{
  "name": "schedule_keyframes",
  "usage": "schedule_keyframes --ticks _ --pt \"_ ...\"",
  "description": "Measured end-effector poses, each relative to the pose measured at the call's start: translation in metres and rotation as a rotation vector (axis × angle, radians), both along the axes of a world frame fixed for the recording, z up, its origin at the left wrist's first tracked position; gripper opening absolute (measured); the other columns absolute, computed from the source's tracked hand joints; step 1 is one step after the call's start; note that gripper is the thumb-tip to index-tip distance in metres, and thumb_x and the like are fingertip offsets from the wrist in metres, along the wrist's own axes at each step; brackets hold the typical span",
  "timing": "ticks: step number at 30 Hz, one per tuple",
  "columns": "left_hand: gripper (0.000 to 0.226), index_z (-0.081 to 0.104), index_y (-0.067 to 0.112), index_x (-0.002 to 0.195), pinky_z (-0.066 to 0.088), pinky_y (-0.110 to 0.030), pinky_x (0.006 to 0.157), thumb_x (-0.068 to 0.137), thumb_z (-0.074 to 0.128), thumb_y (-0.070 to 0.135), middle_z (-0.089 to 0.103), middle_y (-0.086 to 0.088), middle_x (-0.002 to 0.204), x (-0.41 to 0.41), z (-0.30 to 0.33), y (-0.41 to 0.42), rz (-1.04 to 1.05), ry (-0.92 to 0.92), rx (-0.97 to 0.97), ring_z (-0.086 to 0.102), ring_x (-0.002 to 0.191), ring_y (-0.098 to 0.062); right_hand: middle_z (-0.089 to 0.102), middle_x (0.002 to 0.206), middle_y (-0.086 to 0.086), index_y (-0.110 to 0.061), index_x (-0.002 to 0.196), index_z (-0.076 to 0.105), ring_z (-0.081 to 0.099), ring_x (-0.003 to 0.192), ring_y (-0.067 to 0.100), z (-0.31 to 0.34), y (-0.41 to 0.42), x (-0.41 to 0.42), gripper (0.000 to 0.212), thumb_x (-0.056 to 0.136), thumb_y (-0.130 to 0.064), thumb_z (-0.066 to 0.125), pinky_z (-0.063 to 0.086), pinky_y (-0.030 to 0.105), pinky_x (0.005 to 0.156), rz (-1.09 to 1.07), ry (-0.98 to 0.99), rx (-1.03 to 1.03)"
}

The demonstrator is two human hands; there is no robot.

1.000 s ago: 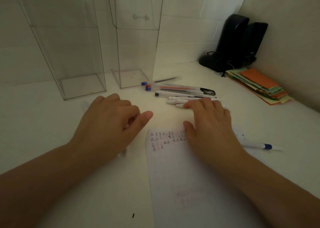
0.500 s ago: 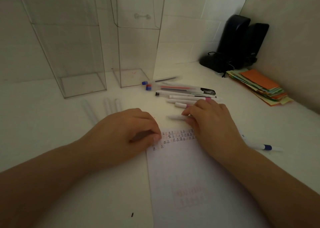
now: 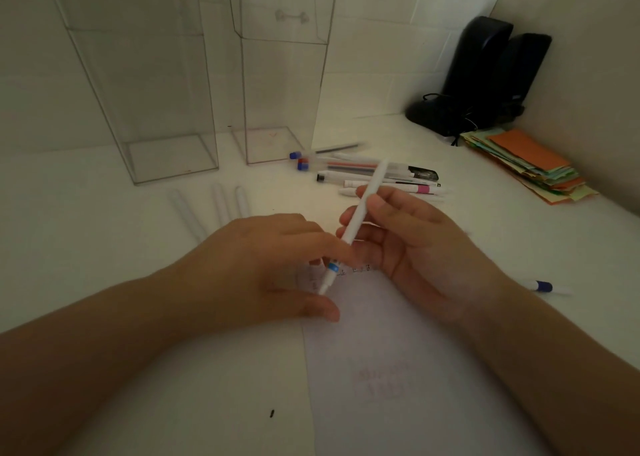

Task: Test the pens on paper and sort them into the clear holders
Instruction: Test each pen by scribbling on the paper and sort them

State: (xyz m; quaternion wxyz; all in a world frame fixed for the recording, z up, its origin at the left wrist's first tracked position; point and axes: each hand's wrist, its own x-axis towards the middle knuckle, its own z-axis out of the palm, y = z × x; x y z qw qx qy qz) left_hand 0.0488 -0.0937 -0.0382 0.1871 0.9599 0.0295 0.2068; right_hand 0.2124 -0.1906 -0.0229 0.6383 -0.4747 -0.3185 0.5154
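White pen [image 3: 363, 209] held over paper [image 3: 398, 369] edge.

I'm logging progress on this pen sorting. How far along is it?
Done: small test marks sit on the paper, yet both clear holders look empty. In hand: the right hand grips a white pen while the left hand pinches its blue-banded end. Left: the pen pile, caps lying loose, one stray pen.

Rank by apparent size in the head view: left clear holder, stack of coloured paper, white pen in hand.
1. left clear holder
2. stack of coloured paper
3. white pen, though it is nearest the camera.
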Motion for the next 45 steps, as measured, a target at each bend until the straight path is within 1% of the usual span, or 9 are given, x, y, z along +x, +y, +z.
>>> schedule_keyframes --ticks 10,16,20,24,26,31,36,41,45 --pt "0.032 0.054 0.036 0.092 0.041 -0.017 0.066 0.07 0.059 0.059 0.057 0.02 0.083 0.004 -0.004 0.003 -0.058 0.003 0.105 0.047 0.078 0.004 0.066 0.075 0.006 -0.007 0.108 0.055 0.065 0.065 0.013 -0.006 0.001 -0.005 0.022 0.088 -0.008 0.046 0.054 0.023 0.061 0.089 -0.178 0.008" --pt "0.04 0.045 0.047 0.108 0.039 -0.004 0.066 0.071 0.058 0.057 0.062 0.02 0.09 -0.001 0.001 -0.001 0.034 0.009 -0.186 0.057 0.084 0.004 0.067 0.077 0.006 -0.018 0.127 0.048 0.061 0.062 0.012 -0.008 0.001 -0.002 0.047 0.082 -0.008 0.052 0.053 0.025 0.064 0.015 -0.134 0.031" --pt "0.011 0.043 0.038 0.086 0.042 -0.013 0.064 0.084 0.051 0.031 0.06 0.016 0.08 0.001 -0.005 0.003 0.191 -0.001 -0.196 0.056 0.081 -0.002 0.072 0.084 0.006 -0.016 0.108 0.063 0.061 0.057 0.012 -0.005 0.0 0.003 0.031 0.085 -0.008 0.045 0.05 0.02 0.056 0.015 -0.038 0.049" --pt "0.008 0.049 0.036 0.084 0.041 -0.018 0.069 0.076 0.047 0.033 0.056 0.018 0.077 0.004 -0.009 0.008 0.182 0.038 -0.1 0.051 0.078 0.001 0.074 0.09 -0.001 -0.017 0.097 0.063 0.069 0.07 0.011 -0.005 -0.001 0.002 0.022 0.077 -0.017 0.053 0.051 0.018 0.056 0.038 0.0 0.091" --pt "0.013 0.051 0.036 0.084 0.041 -0.017 0.07 0.073 0.044 0.038 0.058 0.018 0.077 0.004 -0.009 0.009 0.174 0.027 -0.11 0.051 0.079 0.0 0.071 0.076 -0.001 -0.015 0.085 0.063 0.062 0.06 0.009 -0.007 -0.001 0.001 0.01 0.079 -0.021 0.059 0.048 0.018 0.053 0.001 -0.049 0.119" --pt "0.016 0.057 0.035 0.079 0.042 -0.018 0.068 0.07 0.045 0.041 0.059 0.018 0.076 0.005 -0.011 0.011 0.187 -0.005 -0.152 0.053 0.078 -0.002 0.042 0.036 0.003 -0.012 0.054 0.053 0.036 0.034 0.013 -0.006 -0.003 -0.004 0.041 0.087 -0.034 0.045 0.027 0.023 0.039 -0.04 -0.136 0.041" --pt "0.02 0.061 0.036 0.084 0.046 -0.024 0.067 0.072 0.047 0.045 0.06 0.017 0.079 0.006 -0.011 0.012 0.182 0.009 -0.116 0.052 0.078 -0.002 0.051 0.04 -0.001 -0.014 0.064 0.052 0.041 0.035 0.009 -0.008 -0.006 -0.013 0.025 0.086 -0.021 0.058 0.031 0.015 0.037 -0.005 -0.672 -0.006" --pt "0.024 0.066 0.037 0.085 0.048 -0.026 0.07 0.073 0.046 0.046 0.061 0.017 0.083 0.006 -0.01 0.012 0.18 0.031 -0.13 0.052 0.079 0.0 0.045 0.048 0.004 -0.011 0.057 0.044 0.038 0.044 0.009 -0.011 -0.005 -0.012 0.027 0.071 -0.008 0.067 0.036 0.021 0.044 -0.108 -0.812 0.007" --pt "0.024 0.065 0.038 0.086 0.048 -0.026 0.072 0.073 0.046 0.047 0.06 0.019 0.083 0.006 -0.011 0.012 0.188 0.044 -0.127 0.053 0.081 0.001 0.033 0.046 0.003 -0.011 0.054 0.037 0.028 0.042 0.007 -0.015 -0.003 -0.014 0.029 0.069 -0.004 0.061 0.025 0.017 0.039 -0.195 -0.863 -0.007"
